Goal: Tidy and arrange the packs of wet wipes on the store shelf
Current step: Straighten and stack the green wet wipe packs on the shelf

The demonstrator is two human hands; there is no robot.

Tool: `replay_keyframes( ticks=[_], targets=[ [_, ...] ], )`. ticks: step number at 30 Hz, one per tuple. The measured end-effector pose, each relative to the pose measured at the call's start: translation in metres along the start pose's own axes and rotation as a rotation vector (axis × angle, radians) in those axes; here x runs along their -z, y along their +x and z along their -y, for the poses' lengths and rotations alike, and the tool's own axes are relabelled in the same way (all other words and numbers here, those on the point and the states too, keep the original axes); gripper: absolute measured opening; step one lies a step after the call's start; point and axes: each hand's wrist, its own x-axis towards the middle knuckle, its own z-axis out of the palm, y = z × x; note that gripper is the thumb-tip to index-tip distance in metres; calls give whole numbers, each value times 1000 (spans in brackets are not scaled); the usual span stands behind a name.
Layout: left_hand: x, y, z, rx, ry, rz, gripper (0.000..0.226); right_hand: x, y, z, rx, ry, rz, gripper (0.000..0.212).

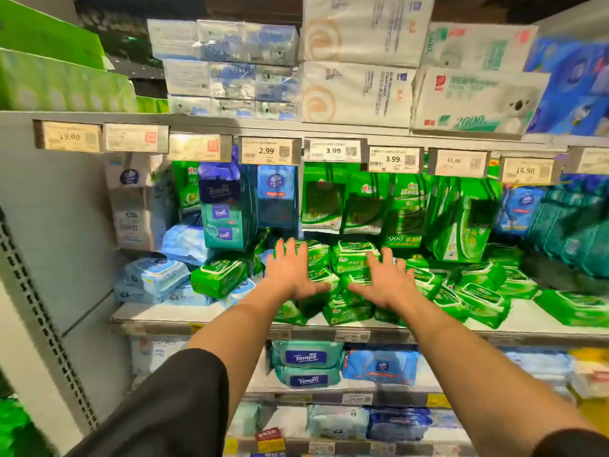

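Nearest the camera, two bare forearms in dark short sleeves reach up to the middle shelf (211,316). The left hand (290,270) lies flat with its fingers (286,250) straight and slightly spread on the heap of green wet-wipe packs (349,282); the right hand (384,280) does the same just beside it, fingers spread, thumb out, pinching nothing. The green packs lie jumbled across the shelf's front and middle, some tilted, one green pack (219,278) resting on pale blue packs (155,280) at the left. Behind, more packs hang upright under the price tags (333,150). Above, wrapped tissue bundles (359,94) are stacked on the top shelf.
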Motion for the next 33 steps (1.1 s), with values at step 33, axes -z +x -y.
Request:
replay_keyframes(
  ticks=[33],
  targets=[
    [-22, 32, -6, -21, -74, -141, 88, -23, 5, 4, -274, 455, -274, 94]
  ],
)
